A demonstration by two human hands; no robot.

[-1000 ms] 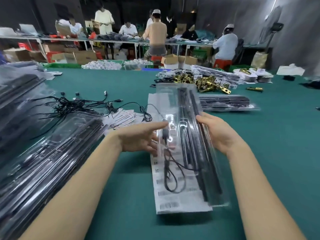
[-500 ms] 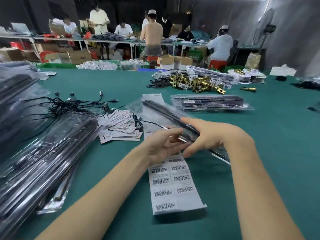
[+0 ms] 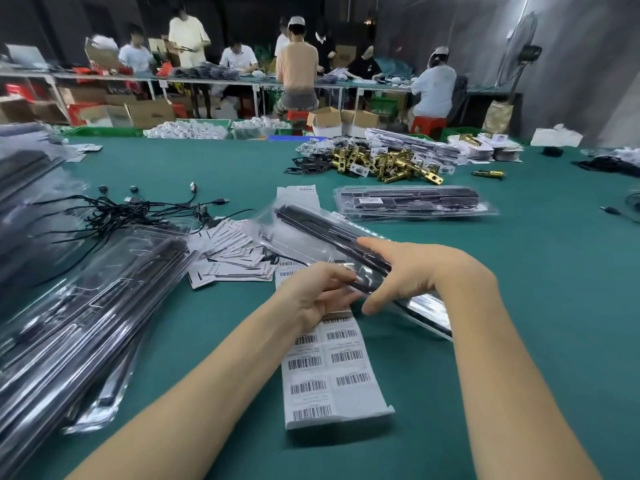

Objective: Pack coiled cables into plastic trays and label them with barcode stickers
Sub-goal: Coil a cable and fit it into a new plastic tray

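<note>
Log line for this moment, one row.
left hand: grips tray | right hand: grips tray | tray: tilted over sticker sheet | label: not yet

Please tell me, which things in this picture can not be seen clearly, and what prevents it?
- Head view: the tray's middle is covered by the left hand and right hand; whether a cable is inside is unclear.
- The sticker sheet's barcode numbers are too small to read.
- The tray stack is blurred and cut by the left edge.
- The finished pack's label is too small.
</note>
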